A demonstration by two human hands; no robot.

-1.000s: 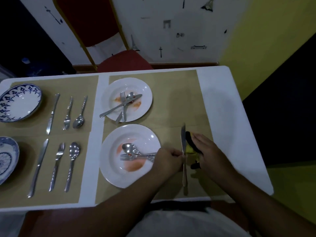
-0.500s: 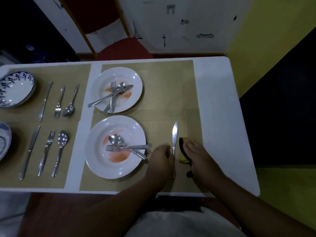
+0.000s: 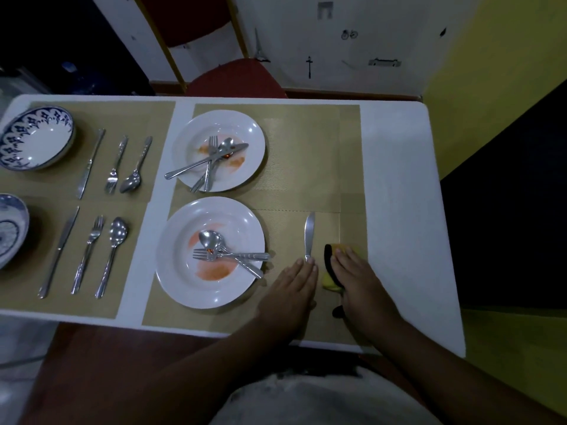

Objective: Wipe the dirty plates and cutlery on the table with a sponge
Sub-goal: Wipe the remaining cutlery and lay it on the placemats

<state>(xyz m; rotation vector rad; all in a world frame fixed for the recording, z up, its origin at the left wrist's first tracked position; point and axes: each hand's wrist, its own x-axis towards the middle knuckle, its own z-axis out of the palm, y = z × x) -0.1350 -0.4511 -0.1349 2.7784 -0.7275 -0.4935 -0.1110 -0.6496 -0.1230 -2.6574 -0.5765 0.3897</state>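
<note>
The left hand (image 3: 293, 288) lies flat with its fingers (image 3: 308, 265) stretched out, the tips just at the handle end of the silver table knife (image 3: 309, 236) that rests alone on the tan woven placemat (image 3: 303, 161), gripping nothing; the right hand (image 3: 357, 280) is spread palm-down over the yellow sponge with a dark scouring side (image 3: 329, 276), pressing on it rather than closing round it, so far as I can tell. The risk I see is a sleeve or wrist swinging left into the near white plate smeared with orange sauce (image 3: 211, 251), where a spoon and fork (image 3: 228, 254) cross loosely with their handles over the rim; a nudge could tip them onto the mat or drag sauce across it. The far white plate with orange stains (image 3: 219, 150) carries its own loose pile of cutlery. The white surface (image 3: 399, 185) is narrow and the near plate sits close to its front edge. To the left, clean-looking cutlery lies in rows beside blue-patterned bowls (image 3: 35, 138). The room is dim, with a red chair (image 3: 236, 76) beyond and a yellow wall at the right
</note>
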